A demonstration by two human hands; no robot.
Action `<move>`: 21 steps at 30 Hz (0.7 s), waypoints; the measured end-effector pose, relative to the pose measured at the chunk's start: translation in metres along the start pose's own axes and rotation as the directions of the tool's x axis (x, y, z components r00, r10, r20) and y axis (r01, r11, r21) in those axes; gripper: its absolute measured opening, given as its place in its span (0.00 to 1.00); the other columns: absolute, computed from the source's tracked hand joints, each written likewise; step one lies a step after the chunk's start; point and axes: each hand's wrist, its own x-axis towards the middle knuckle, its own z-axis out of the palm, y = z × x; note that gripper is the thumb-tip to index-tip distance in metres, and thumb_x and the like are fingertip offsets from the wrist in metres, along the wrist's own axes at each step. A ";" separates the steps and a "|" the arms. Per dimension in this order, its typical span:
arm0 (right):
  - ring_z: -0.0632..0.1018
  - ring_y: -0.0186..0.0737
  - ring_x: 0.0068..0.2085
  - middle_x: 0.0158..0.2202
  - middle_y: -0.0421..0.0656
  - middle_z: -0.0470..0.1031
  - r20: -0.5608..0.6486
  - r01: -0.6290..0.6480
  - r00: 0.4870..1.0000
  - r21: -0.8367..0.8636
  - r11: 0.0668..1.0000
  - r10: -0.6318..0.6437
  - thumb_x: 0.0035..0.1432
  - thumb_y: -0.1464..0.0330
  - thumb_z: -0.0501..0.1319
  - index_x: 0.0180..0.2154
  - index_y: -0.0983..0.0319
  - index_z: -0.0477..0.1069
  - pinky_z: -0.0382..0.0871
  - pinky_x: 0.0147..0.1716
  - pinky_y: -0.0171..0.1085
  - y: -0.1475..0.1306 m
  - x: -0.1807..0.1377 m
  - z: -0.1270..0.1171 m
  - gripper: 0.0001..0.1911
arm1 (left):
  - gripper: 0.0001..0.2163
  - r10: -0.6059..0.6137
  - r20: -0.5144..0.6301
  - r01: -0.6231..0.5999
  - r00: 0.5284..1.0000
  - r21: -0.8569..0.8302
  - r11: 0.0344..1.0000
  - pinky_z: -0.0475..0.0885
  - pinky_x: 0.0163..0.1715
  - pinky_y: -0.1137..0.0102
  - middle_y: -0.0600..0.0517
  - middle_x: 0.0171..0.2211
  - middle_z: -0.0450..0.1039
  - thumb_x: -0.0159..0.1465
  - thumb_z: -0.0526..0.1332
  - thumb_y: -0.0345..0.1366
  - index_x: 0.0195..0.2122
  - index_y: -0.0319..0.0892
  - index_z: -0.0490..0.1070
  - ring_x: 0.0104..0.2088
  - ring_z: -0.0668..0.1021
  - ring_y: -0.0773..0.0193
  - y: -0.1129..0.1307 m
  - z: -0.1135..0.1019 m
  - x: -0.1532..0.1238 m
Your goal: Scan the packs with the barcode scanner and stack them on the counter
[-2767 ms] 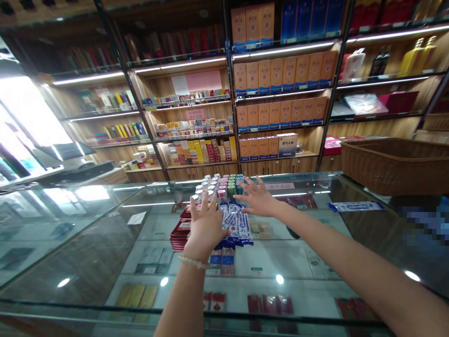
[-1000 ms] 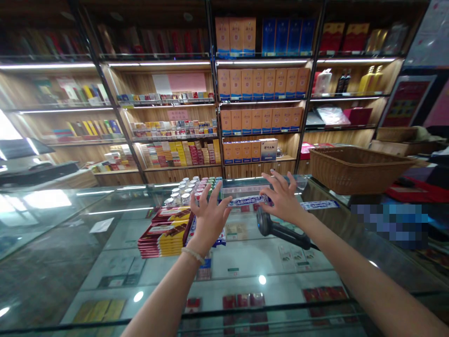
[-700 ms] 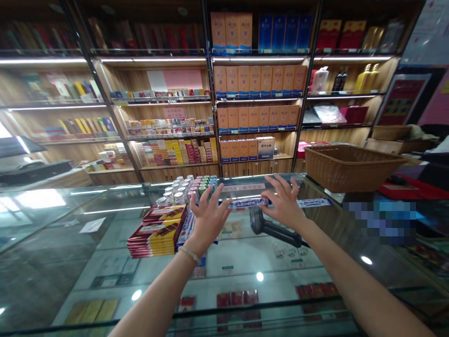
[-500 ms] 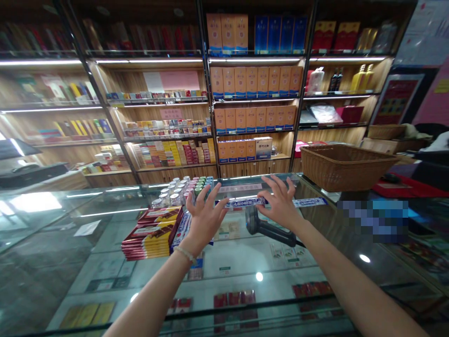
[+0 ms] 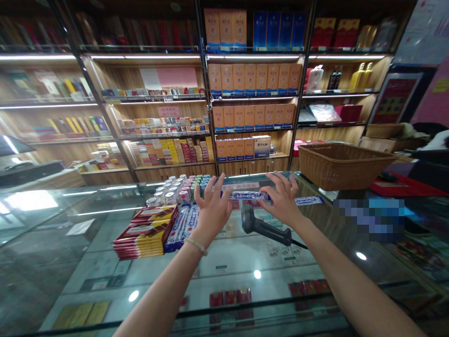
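Note:
A long blue-and-white wrapped stick (image 5: pixel 247 195) is held level in the air between my two hands, above the glass counter (image 5: pixel 105 262). My right hand (image 5: pixel 283 200) pinches its right end with thumb and fingertips. My left hand (image 5: pixel 211 208) has its fingers spread upward, and its thumb and forefinger meet the stick's left end. Just below the stick a black handheld barcode scanner (image 5: pixel 264 226) lies on the glass. Left of my left hand lie several more blue-and-white sticks (image 5: pixel 182 222) and a stack of red-and-yellow bars (image 5: pixel 144 231).
Small capped jars (image 5: pixel 173 192) stand in rows behind the stacks. Another blue-and-white stick (image 5: pixel 309 201) lies at the right, near a wicker basket (image 5: pixel 345 164). A till (image 5: pixel 31 169) sits far left. Shelves of boxed goods (image 5: pixel 252 114) fill the back wall.
My hands lifted one stick off the pile and carried it right, over the scanner. Since half a second ago the view has shifted slightly; the stick stays between both hands.

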 end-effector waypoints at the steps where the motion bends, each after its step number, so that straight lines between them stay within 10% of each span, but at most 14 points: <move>1: 0.62 0.56 0.69 0.65 0.49 0.68 0.001 0.001 1.000 -0.004 1.000 -0.001 0.62 0.59 0.65 0.40 0.55 0.77 0.36 0.70 0.58 0.000 0.000 0.000 0.08 | 0.13 -0.006 0.002 0.006 1.000 -0.006 1.000 0.41 0.69 0.37 0.46 0.73 0.58 0.69 0.59 0.38 0.52 0.51 0.76 0.72 0.59 0.44 0.001 0.002 -0.002; 21: 0.61 0.54 0.69 0.65 0.48 0.67 0.054 -0.010 0.999 0.048 0.999 0.008 0.62 0.58 0.63 0.40 0.54 0.78 0.36 0.70 0.58 -0.014 -0.006 0.000 0.09 | 0.10 0.019 -0.059 -0.022 0.998 -0.037 0.999 0.37 0.69 0.38 0.53 0.70 0.63 0.70 0.61 0.45 0.50 0.59 0.78 0.70 0.62 0.46 -0.024 0.012 -0.023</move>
